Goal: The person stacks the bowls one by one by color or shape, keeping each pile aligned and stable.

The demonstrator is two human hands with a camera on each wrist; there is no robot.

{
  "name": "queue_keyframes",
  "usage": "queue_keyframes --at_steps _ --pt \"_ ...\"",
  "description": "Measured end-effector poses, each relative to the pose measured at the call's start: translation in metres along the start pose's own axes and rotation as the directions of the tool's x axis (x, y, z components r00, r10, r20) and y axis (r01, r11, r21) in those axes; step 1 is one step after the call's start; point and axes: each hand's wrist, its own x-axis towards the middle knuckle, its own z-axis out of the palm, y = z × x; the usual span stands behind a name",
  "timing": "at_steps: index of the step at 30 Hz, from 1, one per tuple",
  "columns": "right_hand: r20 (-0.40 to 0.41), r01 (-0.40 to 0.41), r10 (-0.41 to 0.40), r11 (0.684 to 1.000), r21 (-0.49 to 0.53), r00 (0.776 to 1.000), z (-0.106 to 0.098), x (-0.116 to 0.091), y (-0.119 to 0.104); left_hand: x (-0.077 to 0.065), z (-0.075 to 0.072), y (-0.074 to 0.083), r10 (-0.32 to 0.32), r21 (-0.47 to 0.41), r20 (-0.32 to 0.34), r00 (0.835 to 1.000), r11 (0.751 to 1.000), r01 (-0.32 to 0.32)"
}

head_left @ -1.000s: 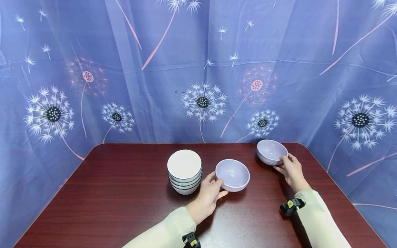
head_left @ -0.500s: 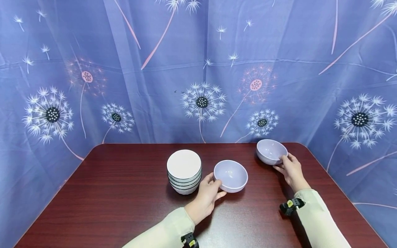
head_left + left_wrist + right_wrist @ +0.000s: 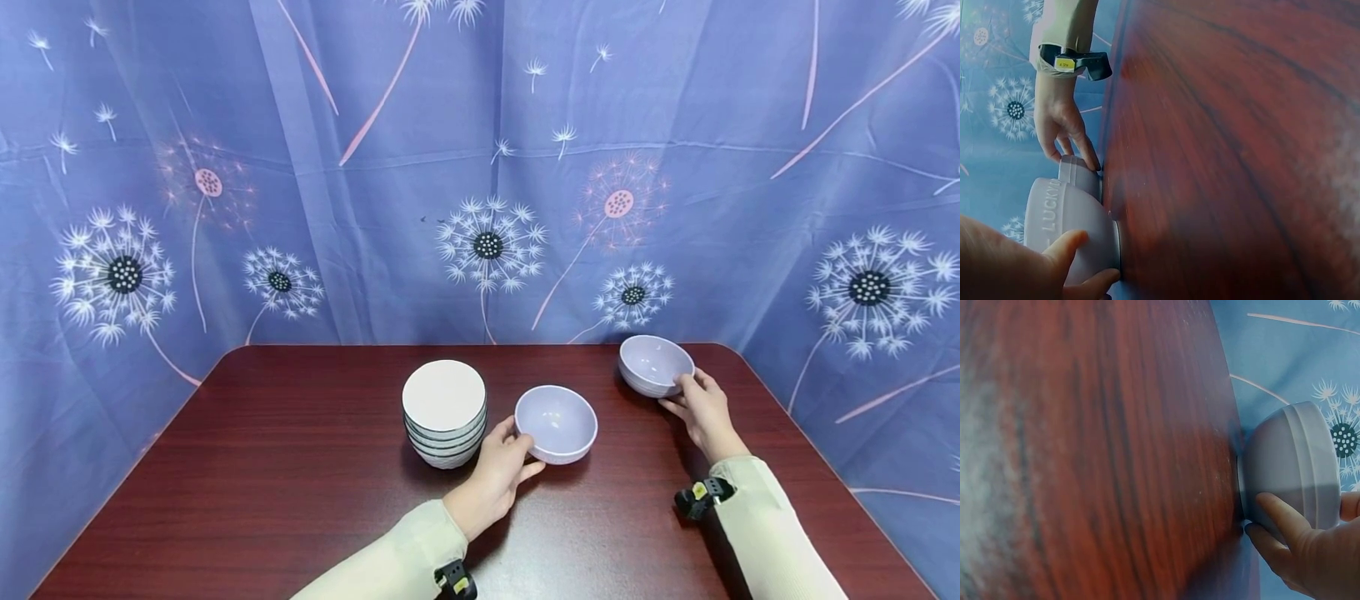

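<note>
In the head view my left hand (image 3: 491, 475) holds a pale lavender bowl (image 3: 557, 425) by its near left side, thumb at the rim and fingers lower down. Raised letters run along this bowl's side (image 3: 1054, 209) in the left wrist view. Farther back on the right, my right hand (image 3: 705, 419) grips a second lavender bowl (image 3: 654, 367) at its near right side. The right wrist view has that bowl (image 3: 1288, 469) close over the tabletop, fingers against its wall. Both bowls face upward. Left of my left hand stands a stack of white bowls (image 3: 445, 404) with dark rims.
The dark red wooden table (image 3: 262, 467) has rounded far corners. Behind it and along both sides hangs a blue curtain (image 3: 390, 250) with a dandelion print. The second bowl sits near the table's far right corner.
My left hand and its bowl have shifted slightly left, toward the white stack. The right hand and its bowl stay in place, and both grips look the same.
</note>
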Motion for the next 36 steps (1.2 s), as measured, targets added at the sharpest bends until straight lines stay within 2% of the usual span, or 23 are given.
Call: queue_keyframes --at_steps 14,22,27,32,36 --pt "-0.042 -0.007 0.008 1.000 0.026 0.999 0.0009 -0.0011 0.0007 0.0001 -0.0034 -0.0010 0.007 0.045 0.026 1.000 0.999 -0.008" --pt "-0.105 -0.024 0.030 0.998 0.066 0.994 0.0008 -0.0005 0.0002 0.0020 -0.0044 -0.0007 0.038 0.122 0.022 0.999 0.992 -0.041" --pt "-0.117 -0.026 0.034 0.997 0.068 0.992 0.0012 -0.0003 -0.0009 0.0040 -0.0057 -0.0007 0.061 0.165 0.046 0.997 0.984 -0.068" --pt "-0.117 -0.031 0.040 0.997 0.073 0.992 0.0016 0.0000 -0.0012 0.0068 -0.0069 0.0009 0.098 0.222 0.077 0.992 0.968 -0.113" --pt "-0.112 -0.027 0.036 0.997 0.075 0.993 0.0010 0.0017 -0.0010 0.0095 -0.0063 0.0026 0.119 0.303 0.079 0.990 0.943 -0.138"
